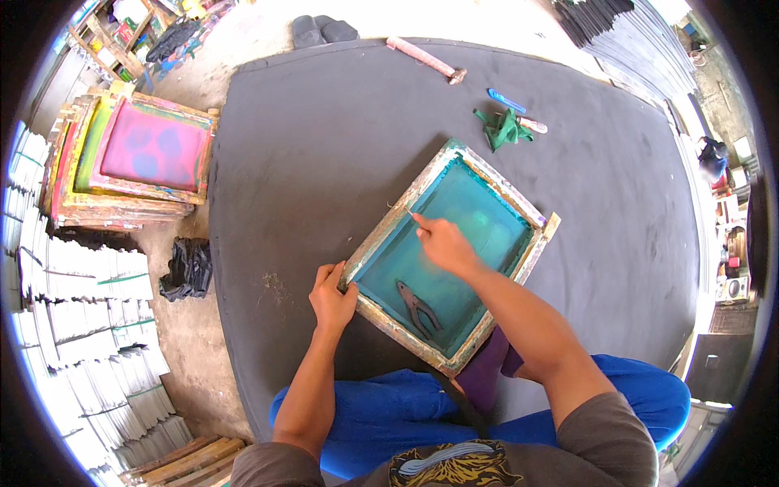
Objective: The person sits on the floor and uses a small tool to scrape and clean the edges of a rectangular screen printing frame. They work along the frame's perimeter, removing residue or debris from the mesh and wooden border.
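A screen printing frame [398,213] with paint-stained wooden bars and teal mesh [454,235] lies tilted across my lap and the dark mat. My left hand [333,296] is wrapped round its left corner. My right hand [445,243] is closed over the mesh, its fingertips at the inner edge of the upper-left bar. A thin pale sliver shows at those fingertips, too small to name. Lower on the mesh rests a pair of pliers [419,309], with neither hand touching it.
On the dark mat [308,146] ahead lie a hammer [426,59], a blue cutter [506,100] and a green cloth [503,128]. Stacked printing frames [154,146] stand at the left, above a black plastic bag [187,268]. White bundled stacks [105,325] line the left side.
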`<act>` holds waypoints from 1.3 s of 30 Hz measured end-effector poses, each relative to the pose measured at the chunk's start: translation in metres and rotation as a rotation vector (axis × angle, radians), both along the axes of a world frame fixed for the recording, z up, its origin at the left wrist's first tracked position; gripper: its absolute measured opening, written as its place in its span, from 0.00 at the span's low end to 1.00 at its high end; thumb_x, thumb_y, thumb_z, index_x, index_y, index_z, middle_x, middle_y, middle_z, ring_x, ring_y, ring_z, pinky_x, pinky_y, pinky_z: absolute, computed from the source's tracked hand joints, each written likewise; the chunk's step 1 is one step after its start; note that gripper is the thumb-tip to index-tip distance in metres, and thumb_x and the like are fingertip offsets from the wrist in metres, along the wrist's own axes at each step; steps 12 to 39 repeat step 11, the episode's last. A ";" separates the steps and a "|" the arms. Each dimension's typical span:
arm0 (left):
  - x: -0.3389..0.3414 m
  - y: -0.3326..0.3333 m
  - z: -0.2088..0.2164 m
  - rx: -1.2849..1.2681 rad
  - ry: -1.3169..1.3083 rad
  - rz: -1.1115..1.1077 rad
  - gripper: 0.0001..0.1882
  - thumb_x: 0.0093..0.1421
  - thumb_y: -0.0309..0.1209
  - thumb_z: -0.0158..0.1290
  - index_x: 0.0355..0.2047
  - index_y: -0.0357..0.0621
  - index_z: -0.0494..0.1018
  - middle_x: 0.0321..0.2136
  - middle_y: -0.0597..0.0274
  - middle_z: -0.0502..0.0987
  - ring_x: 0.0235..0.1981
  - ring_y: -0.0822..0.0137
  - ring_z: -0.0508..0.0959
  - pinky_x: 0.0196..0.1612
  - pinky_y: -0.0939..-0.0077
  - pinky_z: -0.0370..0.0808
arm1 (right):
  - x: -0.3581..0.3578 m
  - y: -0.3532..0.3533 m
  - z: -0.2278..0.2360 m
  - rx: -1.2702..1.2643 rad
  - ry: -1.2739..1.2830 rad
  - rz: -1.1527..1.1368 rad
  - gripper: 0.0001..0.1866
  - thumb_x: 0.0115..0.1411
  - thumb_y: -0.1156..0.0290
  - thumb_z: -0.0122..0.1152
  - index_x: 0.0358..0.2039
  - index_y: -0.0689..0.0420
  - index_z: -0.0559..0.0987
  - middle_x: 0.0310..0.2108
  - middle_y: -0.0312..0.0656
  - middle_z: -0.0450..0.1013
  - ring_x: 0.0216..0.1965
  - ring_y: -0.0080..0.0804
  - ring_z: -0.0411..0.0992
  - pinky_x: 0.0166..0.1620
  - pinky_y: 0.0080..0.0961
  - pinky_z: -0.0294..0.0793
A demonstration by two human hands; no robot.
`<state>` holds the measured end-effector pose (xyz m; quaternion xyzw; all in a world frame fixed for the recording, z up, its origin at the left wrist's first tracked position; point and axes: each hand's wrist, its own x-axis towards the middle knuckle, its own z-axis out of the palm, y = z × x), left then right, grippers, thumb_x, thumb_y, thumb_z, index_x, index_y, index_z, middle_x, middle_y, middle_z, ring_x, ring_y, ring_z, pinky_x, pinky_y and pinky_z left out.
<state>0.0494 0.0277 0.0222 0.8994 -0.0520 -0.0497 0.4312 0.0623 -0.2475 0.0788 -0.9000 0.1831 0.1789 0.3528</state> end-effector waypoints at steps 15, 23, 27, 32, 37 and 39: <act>0.001 0.007 -0.005 0.014 -0.009 -0.019 0.27 0.53 0.27 0.64 0.55 0.41 0.81 0.50 0.54 0.80 0.43 0.54 0.84 0.47 0.64 0.80 | -0.011 0.005 -0.011 0.426 0.111 -0.320 0.25 0.73 0.64 0.58 0.69 0.45 0.73 0.42 0.55 0.83 0.36 0.58 0.81 0.41 0.48 0.80; 0.001 0.007 -0.005 0.014 -0.009 -0.019 0.27 0.53 0.27 0.64 0.55 0.41 0.81 0.50 0.54 0.80 0.43 0.54 0.84 0.47 0.64 0.80 | -0.011 0.005 -0.011 0.426 0.111 -0.320 0.25 0.73 0.64 0.58 0.69 0.45 0.73 0.42 0.55 0.83 0.36 0.58 0.81 0.41 0.48 0.80; 0.001 0.007 -0.005 0.014 -0.009 -0.019 0.27 0.53 0.27 0.64 0.55 0.41 0.81 0.50 0.54 0.80 0.43 0.54 0.84 0.47 0.64 0.80 | -0.011 0.005 -0.011 0.426 0.111 -0.320 0.25 0.73 0.64 0.58 0.69 0.45 0.73 0.42 0.55 0.83 0.36 0.58 0.81 0.41 0.48 0.80; 0.001 0.007 -0.005 0.014 -0.009 -0.019 0.27 0.53 0.27 0.64 0.55 0.41 0.81 0.50 0.54 0.80 0.43 0.54 0.84 0.47 0.64 0.80 | -0.011 0.005 -0.011 0.426 0.111 -0.320 0.25 0.73 0.64 0.58 0.69 0.45 0.73 0.42 0.55 0.83 0.36 0.58 0.81 0.41 0.48 0.80; 0.001 0.007 -0.005 0.014 -0.009 -0.019 0.27 0.53 0.27 0.64 0.55 0.41 0.81 0.50 0.54 0.80 0.43 0.54 0.84 0.47 0.64 0.80 | -0.011 0.005 -0.011 0.426 0.111 -0.320 0.25 0.73 0.64 0.58 0.69 0.45 0.73 0.42 0.55 0.83 0.36 0.58 0.81 0.41 0.48 0.80; 0.001 0.007 -0.005 0.014 -0.009 -0.019 0.27 0.53 0.27 0.64 0.55 0.41 0.81 0.50 0.54 0.80 0.43 0.54 0.84 0.47 0.64 0.80 | -0.011 0.005 -0.011 0.426 0.111 -0.320 0.25 0.73 0.64 0.58 0.69 0.45 0.73 0.42 0.55 0.83 0.36 0.58 0.81 0.41 0.48 0.80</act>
